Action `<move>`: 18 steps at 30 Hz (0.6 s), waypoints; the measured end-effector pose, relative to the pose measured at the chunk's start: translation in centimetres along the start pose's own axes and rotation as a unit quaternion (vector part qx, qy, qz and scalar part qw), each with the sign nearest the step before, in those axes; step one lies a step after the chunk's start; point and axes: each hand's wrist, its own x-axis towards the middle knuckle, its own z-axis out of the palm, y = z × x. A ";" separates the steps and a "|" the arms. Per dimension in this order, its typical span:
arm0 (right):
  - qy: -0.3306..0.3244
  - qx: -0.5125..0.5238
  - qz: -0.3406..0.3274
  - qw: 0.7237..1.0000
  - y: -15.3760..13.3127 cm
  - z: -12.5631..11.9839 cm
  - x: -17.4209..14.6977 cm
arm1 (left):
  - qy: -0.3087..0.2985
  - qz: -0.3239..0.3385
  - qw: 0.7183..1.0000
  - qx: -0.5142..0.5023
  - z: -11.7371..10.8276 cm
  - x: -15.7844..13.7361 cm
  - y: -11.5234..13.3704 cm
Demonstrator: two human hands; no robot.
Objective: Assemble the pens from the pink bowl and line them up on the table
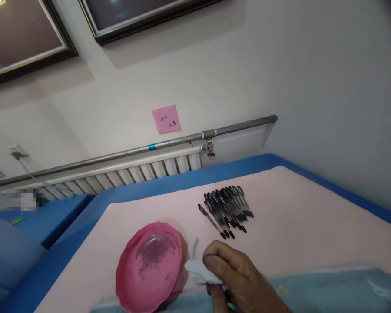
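Observation:
My right hand (239,271) is closed on a crumpled white tissue (198,269), its thumb and fingers pressing it from above. Just below, a finger of my left hand (218,300) points up against the tissue; the rest of that hand is hidden. A small dark end (208,288) pokes out beside this finger, its kind hidden. A faint grey streak, blurred, shows above the tissue. To the left stands a pink scalloped bowl (124,269) with dark smudges inside. Several capped black pens (226,208) lie side by side in a slanted bunch beyond my hands.
A pale pink sheet (313,221) covers the blue table (254,163). Along the near edge lies a teal towel (329,287), partly under the bowl. Behind the table are a white radiator (143,171), a metal pipe (127,154) and a pink note (166,118) on the wall.

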 end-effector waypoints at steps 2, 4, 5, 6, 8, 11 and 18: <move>0.000 0.035 0.026 0.999 0.0 -0.1 0.3 | -0.005 -0.011 1.000 -0.001 0.0 0.2 0.1; 0.012 0.065 0.038 0.997 0.4 -0.3 0.5 | -0.036 -0.056 0.998 -0.002 -0.5 0.3 0.0; 0.022 0.081 0.046 0.995 0.6 -0.4 0.7 | -0.060 -0.093 0.994 -0.005 -0.8 0.3 -0.2; 0.032 0.101 0.059 0.993 0.8 -0.6 0.8 | -0.085 -0.133 0.987 -0.008 -1.2 0.3 -0.4; 0.073 0.145 0.097 0.982 1.2 -0.8 1.0 | -0.120 -0.193 0.974 -0.012 -1.8 0.3 -0.6; 0.171 0.210 0.114 0.956 1.1 -1.1 1.2 | -0.058 -0.146 0.988 -0.013 -2.0 0.3 -0.5; 0.217 0.198 0.040 0.955 1.0 -1.9 1.4 | 0.143 0.061 0.987 0.036 -0.8 0.2 2.0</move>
